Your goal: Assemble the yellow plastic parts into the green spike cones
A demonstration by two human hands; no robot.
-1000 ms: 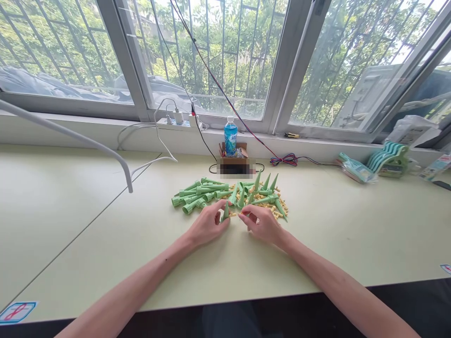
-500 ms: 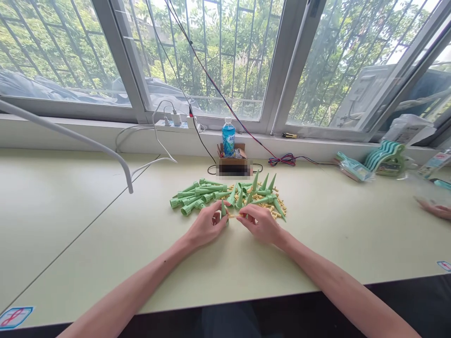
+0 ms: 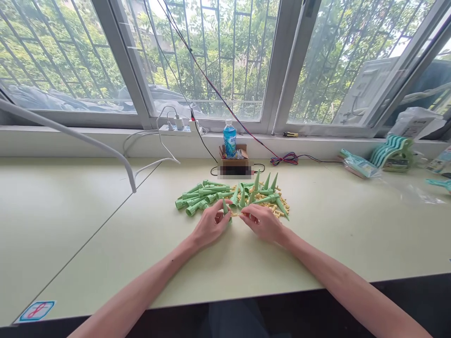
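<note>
My left hand (image 3: 210, 226) is closed around a green plastic spike (image 3: 225, 207), held with its point up. A small yellow peg (image 3: 235, 215) sticks out at the spike's side, spanning the narrow gap between my hands. My right hand (image 3: 262, 221) pinches the peg's other end in its fingertips; that end is partly hidden. Just beyond my hands lies a heap of similar green spikes (image 3: 207, 191), some on their sides, others standing point up. Loose yellow pegs (image 3: 279, 210) are scattered among and beside them on the right.
Behind the heap, a small cardboard box (image 3: 242, 162) carries a blue bottle (image 3: 230, 141). Coiled cable (image 3: 287, 158) and packaged green plastic items (image 3: 359, 164) lie toward the right back. A white bent tube (image 3: 116, 150) reaches in from the left. The table's front edge (image 3: 282, 295) runs below my forearms.
The whole view has shifted slightly. Both hands keep their hold, with the yellow peg still between them. Another person's hand at the right edge has gone from view.
</note>
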